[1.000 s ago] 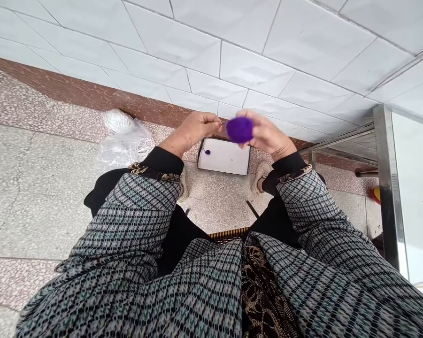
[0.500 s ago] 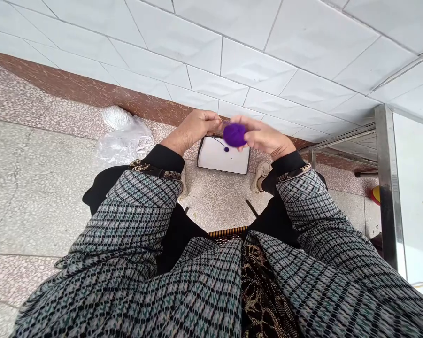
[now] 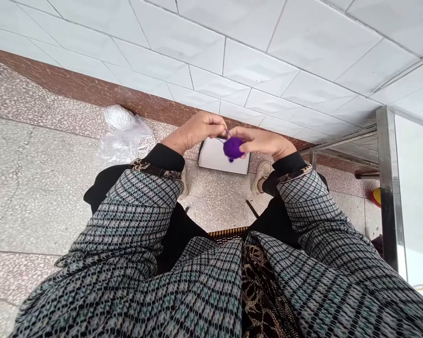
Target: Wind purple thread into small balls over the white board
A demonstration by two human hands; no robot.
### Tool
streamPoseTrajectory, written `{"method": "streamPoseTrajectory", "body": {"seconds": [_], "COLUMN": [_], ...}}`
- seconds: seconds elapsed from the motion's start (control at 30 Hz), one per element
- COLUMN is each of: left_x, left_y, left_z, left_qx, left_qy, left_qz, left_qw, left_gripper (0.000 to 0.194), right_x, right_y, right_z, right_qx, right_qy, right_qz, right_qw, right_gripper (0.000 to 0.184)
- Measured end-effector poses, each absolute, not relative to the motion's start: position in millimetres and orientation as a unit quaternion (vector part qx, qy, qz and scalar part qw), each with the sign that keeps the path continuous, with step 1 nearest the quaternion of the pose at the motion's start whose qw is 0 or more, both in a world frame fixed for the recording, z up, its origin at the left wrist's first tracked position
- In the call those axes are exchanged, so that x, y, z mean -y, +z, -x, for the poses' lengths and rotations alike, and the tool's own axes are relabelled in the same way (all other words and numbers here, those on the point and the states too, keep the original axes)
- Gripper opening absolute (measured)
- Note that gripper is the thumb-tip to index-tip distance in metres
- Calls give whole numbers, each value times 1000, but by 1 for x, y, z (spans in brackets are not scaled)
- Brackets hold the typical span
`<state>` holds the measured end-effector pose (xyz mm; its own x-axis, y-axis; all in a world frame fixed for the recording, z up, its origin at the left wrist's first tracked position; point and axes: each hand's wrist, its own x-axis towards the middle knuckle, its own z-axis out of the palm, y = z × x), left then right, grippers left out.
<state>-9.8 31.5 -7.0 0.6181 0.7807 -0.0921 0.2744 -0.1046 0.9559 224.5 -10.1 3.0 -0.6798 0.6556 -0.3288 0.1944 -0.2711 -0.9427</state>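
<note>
A fuzzy purple ball of yarn (image 3: 233,148) is gripped by the fingers of my right hand (image 3: 262,141), in front of the wall. My left hand (image 3: 200,131), just to its left, pinches a strand of purple yarn (image 3: 227,133) that runs to the ball. Below both hands a shallow white box (image 3: 214,158) with dark edges lies on the floor. A small dark purple bit (image 3: 231,160) shows in it, partly hidden behind the ball.
White yarn (image 3: 118,116) and a clear plastic bag (image 3: 123,141) lie on the floor at the left by the tiled wall (image 3: 197,51). On the right stands a metal-framed table (image 3: 387,188). My shoes (image 3: 261,176) flank the box.
My right hand has moved slightly downward with the purple ball, which now covers most of the dark bit in the box. My left hand has shifted a little to the right.
</note>
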Motion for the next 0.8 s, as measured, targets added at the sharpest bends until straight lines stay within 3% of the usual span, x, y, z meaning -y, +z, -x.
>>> {"method": "streamPoseTrajectory", "body": {"seconds": [0.13, 0.2, 0.27, 0.33, 0.4, 0.47, 0.57, 0.7, 0.8], "left_x": [-31, -27, -22, -21, -23, -28, -31, -26, -20], "left_y": [-11, -8, -4, 0, 1, -1, -7, -6, 0], "left_z": [7, 4, 3, 4, 7, 9, 11, 6, 4], "left_qx": [-390, -315, -240, -225, -272, -342, -415, -349, -236], "left_qy": [195, 125, 75, 78, 127, 183, 224, 144, 54], "left_qz": [-720, -749, -766, -771, -762, -739, -706, -735, -752], "left_qw": [541, 569, 591, 590, 574, 551, 528, 564, 613], "left_gripper": [15, 15, 17, 18, 16, 15, 17, 15, 18], "right_x": [9, 5, 2, 2, 4, 7, 10, 6, 2], "right_y": [18, 17, 11, 4, 1, 3, 12, 17, 11], "right_z": [-226, -224, -220, -218, -218, -222, -228, -228, -220], "right_qx": [462, 440, 469, 525, 574, 588, 545, 456, 432], "right_qy": [705, 654, 606, 585, 612, 672, 722, 644, 604], "right_qz": [320, 381, 473, 536, 517, 435, 344, 390, 489], "right_qw": [432, 483, 435, 308, 170, 115, 252, 474, 458], "right_gripper": [64, 62, 54, 51, 53, 56, 62, 55, 47]}}
